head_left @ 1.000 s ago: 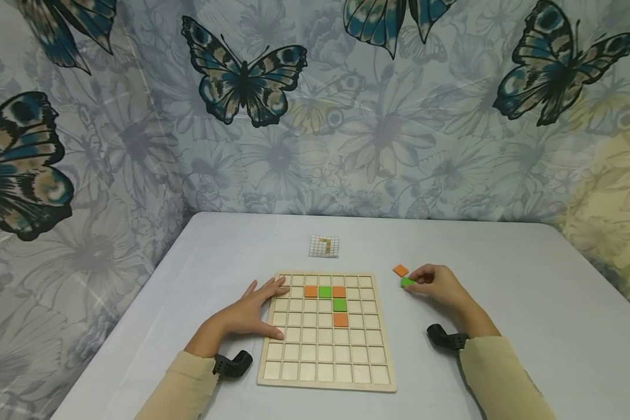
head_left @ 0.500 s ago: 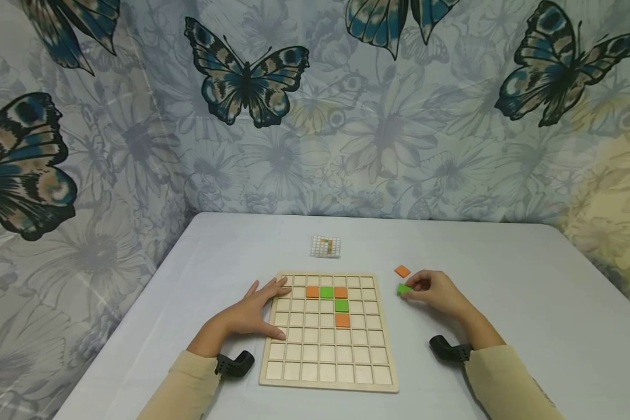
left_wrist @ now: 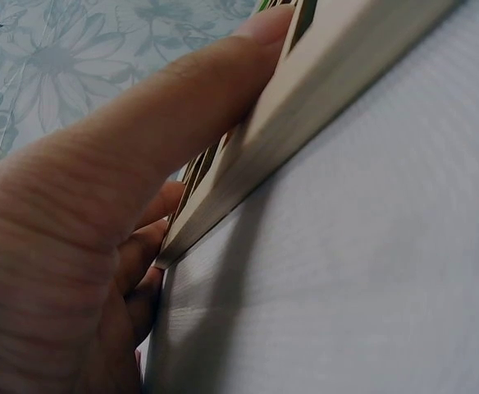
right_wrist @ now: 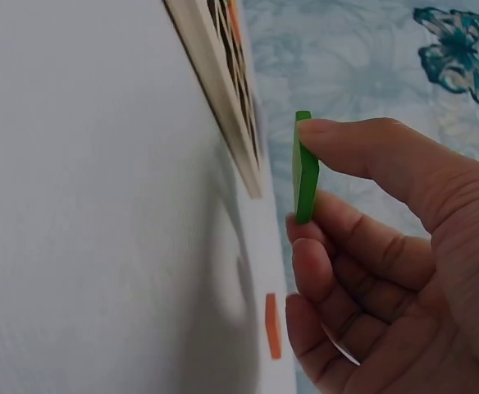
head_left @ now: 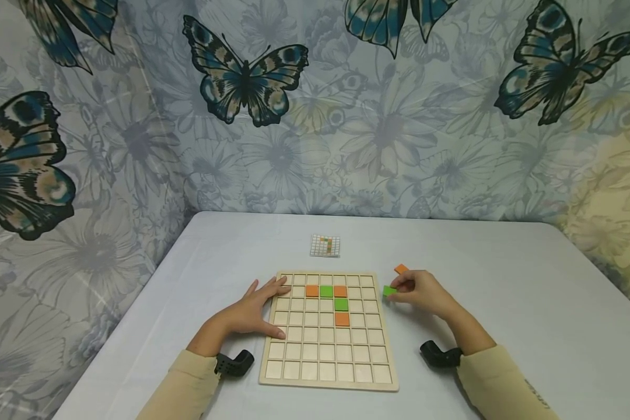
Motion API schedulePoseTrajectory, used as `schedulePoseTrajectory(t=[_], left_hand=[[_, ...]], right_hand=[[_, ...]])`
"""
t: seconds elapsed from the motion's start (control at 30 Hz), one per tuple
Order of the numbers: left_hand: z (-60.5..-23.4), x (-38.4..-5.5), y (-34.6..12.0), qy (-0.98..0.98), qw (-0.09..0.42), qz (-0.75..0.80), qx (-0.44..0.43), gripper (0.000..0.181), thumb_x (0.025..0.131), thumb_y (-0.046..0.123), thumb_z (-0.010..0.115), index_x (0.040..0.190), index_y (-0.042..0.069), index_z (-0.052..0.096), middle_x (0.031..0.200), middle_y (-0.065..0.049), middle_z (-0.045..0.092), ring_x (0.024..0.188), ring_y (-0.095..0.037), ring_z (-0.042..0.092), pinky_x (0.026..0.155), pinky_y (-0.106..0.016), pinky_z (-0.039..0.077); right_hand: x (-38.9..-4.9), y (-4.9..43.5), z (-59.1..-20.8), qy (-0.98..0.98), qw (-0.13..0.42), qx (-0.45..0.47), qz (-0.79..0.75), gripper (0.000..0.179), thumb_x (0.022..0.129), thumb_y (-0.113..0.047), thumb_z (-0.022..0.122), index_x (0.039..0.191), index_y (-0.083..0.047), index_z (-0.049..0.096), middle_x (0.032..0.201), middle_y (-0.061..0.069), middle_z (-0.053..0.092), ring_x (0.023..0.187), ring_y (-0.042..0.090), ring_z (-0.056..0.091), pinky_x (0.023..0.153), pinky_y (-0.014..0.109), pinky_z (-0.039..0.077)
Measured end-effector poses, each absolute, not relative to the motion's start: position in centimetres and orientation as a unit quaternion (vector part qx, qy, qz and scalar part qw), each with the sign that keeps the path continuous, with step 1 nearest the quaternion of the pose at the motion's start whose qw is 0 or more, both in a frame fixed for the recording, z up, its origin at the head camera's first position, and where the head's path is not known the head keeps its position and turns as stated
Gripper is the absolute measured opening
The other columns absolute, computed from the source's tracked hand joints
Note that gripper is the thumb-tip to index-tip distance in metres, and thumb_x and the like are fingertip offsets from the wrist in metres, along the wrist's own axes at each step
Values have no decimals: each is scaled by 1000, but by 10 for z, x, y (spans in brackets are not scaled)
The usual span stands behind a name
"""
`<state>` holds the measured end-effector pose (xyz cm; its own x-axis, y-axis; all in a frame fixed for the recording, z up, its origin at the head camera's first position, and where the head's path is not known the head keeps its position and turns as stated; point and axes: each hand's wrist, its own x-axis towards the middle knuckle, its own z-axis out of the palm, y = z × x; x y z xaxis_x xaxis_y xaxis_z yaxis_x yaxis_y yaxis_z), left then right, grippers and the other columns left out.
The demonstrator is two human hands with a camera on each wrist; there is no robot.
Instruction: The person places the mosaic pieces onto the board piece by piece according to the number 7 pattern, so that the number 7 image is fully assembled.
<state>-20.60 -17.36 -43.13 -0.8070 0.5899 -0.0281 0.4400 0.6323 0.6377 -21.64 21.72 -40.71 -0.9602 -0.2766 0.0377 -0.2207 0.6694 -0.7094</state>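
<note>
My right hand (head_left: 425,294) pinches a green square tile (right_wrist: 307,168) between thumb and fingers, above the table just off the right edge of the wooden grid board (head_left: 304,371). Spread along the board's left side, my left hand (head_left: 249,310) rests thumb and fingertips on its edge; in the left wrist view the thumb (left_wrist: 182,98) lies over the rim. Orange tiles (head_left: 312,291) and green tiles (head_left: 326,291) sit in the board's upper cells, forming a row with a column below its right end. A loose orange tile (head_left: 401,268) lies behind my right hand, partly covered by it.
A small card (head_left: 325,245) printed with a grid and coloured squares lies beyond the board. White cloth covers the table (head_left: 241,245). Behind it hangs a floral backdrop (head_left: 315,146) with butterflies. Each wrist wears a black camera mount (head_left: 234,364).
My right hand has carried the green tile leftward, from beside the loose orange tile to near the board's right edge. My left hand has stayed on the board.
</note>
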Motion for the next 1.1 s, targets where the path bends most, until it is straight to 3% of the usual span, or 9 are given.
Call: schedulePoseTrajectory(t=[1.1], left_hand=[[-431,-206,-173,900,115,313,281,96,62,51,81,141,16,40,156,-3,19,146,-26,9,117,-51,-7]], right_hand=[[-184,159,-388,895,73,-228,-376,22,73,-17,78,87,-5,65,84,2,61,73,11,51,62,19,47]])
